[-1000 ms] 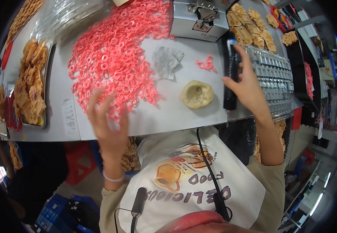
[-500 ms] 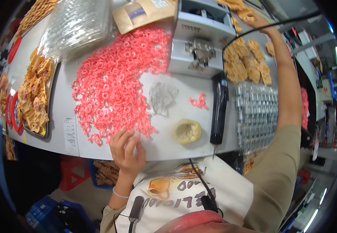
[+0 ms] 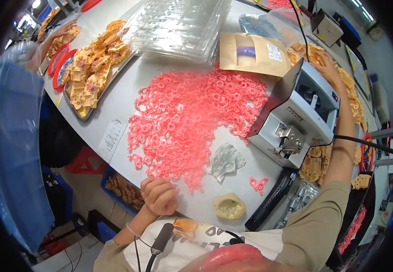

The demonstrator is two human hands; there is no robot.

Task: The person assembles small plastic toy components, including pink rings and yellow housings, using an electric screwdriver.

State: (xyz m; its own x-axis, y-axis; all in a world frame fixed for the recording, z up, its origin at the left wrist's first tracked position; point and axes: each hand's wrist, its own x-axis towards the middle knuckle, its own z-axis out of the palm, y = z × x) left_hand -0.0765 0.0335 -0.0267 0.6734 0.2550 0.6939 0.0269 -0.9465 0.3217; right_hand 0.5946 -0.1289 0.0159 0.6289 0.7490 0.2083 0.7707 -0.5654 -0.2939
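Note:
My left hand (image 3: 160, 196) rests at the table's near edge, fingers curled in and nothing visible in them. Just beyond it spreads a large heap of small pink plastic ring-shaped pieces (image 3: 174, 122). My right arm reaches far around the right side of a grey bench machine (image 3: 291, 122). Behind that machine, my right hand (image 3: 325, 68) has its fingers bent over a tan plastic part (image 3: 313, 51) in a pile; its fingertips are partly hidden. A black electric screwdriver (image 3: 271, 199) lies near the front, beside a yellowish lump with a hollow (image 3: 229, 206) and a few loose pink pieces (image 3: 258, 184).
A crumpled clear bag (image 3: 226, 161) lies mid-table. Clear plastic trays (image 3: 174, 31) are stacked at the back, next to a brown paper pouch (image 3: 253, 53). At left is a metal tray (image 3: 85, 113) of tan parts. A black cable (image 3: 364, 143) crosses my right arm.
The view has swung, so the table appears turned. My left hand's fingers have curled in from a looser spread. The right hand is still among the tan parts behind the machine.

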